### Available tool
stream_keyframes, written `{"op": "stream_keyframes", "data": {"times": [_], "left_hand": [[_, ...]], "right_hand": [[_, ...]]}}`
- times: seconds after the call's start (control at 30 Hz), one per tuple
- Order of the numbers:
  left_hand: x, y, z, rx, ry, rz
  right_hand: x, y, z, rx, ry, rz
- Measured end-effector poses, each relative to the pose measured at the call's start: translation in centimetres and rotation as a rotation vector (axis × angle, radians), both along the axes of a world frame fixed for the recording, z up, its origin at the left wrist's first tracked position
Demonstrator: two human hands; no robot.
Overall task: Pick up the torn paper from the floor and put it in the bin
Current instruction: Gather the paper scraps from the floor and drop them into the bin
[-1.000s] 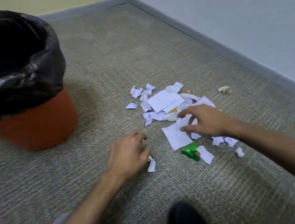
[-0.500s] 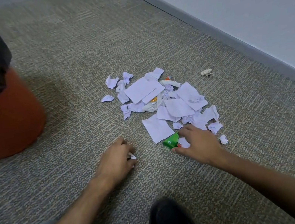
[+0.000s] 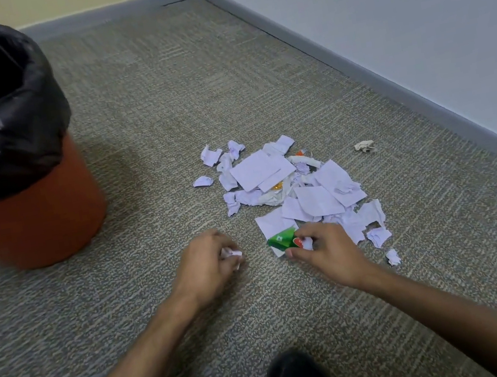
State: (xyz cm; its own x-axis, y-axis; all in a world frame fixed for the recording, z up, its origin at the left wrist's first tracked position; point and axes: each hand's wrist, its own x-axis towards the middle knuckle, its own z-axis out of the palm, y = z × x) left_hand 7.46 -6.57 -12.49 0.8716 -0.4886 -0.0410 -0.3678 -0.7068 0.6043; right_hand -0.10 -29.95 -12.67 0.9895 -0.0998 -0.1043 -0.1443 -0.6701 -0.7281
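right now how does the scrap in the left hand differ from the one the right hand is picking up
The scrap in the left hand is white and crumpled; the green wrapper piece is coloured, with a red patch. The left hand curls round its scrap, mostly hiding it; the right hand pinches the green piece at one end, leaving most showing. Both are small and low over the carpet.

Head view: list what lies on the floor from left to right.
Orange bin with black liner → left hand gripping a white scrap → right hand pinching the green wrapper → small white scrap. The main paper pile spans the middle, so it is left out.
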Motion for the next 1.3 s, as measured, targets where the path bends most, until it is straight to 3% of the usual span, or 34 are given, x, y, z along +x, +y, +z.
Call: {"op": "stream_keyframes", "data": {"times": [0.2,0.53,0.63,0.77,0.9,1.13,1.3], "left_hand": [[3.3,2.6,7.6,-0.129,-0.279,0.11],[7.5,12.7,21.1,-0.038,-0.741,0.316],[8.6,16.7,23.2,0.024,-0.777,0.45],[9.9,20.8,23.6,0.195,-0.68,0.62],[9.8,21.6,22.3,0.297,-0.654,0.66],[6.6,17.3,20.1,0.109,-0.871,0.561],[4.3,11.8,15.9,-0.006,-0.793,0.41]], "right_hand": [[5.8,4.1,7.9,0.083,-0.217,0.106],[16.9,16.2,21.0,0.025,-0.545,0.351],[19.7,20.3,23.7,0.038,-0.557,0.414],[22.6,24.8,24.7,-0.048,-0.436,0.546],[23.3,26.4,24.1,-0.107,-0.369,0.616],[20.9,20.7,22.5,-0.012,-0.416,0.475],[16.8,13.6,19.0,-0.096,-0.3,0.366]]}}
